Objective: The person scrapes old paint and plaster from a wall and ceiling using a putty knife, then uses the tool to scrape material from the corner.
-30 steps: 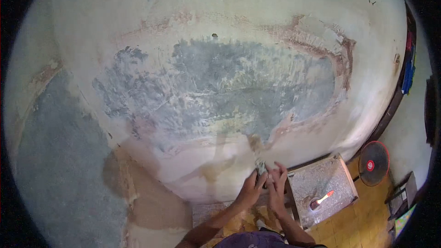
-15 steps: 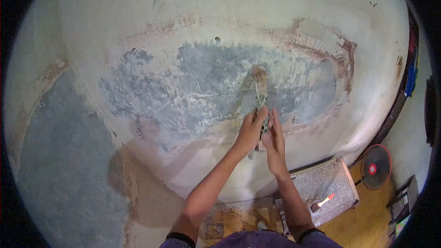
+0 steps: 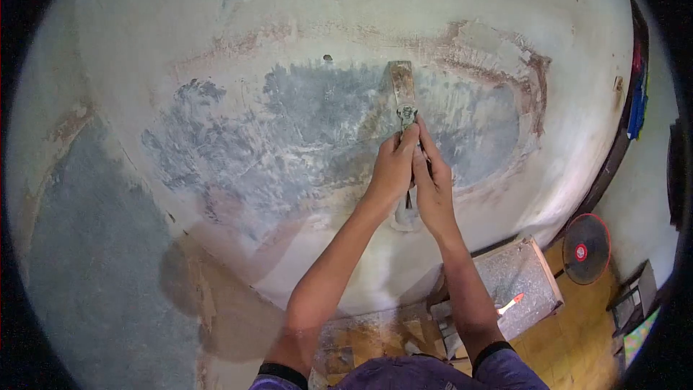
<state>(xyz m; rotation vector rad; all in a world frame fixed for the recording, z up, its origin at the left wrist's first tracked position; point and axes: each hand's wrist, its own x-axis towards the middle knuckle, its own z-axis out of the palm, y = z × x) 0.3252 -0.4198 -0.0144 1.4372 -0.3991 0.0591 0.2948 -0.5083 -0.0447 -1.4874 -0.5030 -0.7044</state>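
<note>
Fingers of both hands were closed about the handle of a scraper (image 3: 401,85): the left hand (image 3: 394,172) gripped it from the left, thumb uppermost, while the right hand (image 3: 434,186) lay against its other side, index finger running up along it. Most left fingertips and much of the handle were hidden; how firmly the right fingers pressed could not be told. Below the hands showed a pale flat piece (image 3: 406,218) with a dark strip, its upper end covered; whether it was a second tool was unclear. The blade pointed upward near the upper edge of the gray patch (image 3: 317,105) on the wall (image 3: 505,0); contact could not be confirmed. One second earlier the blade was at the patch's bottom edge, half a second earlier at mid-patch; both hands had risen with it. At lower right, a brush (image 3: 512,304) lay over a speckled stand (image 3: 530,274). Its bristles, visible earlier, were now behind the right forearm, so whether they sat in a container was undetermined. Beyond stood a red-rimmed fan (image 3: 587,249). The purple sleeves (image 3: 511,370) were cut off below.
</note>
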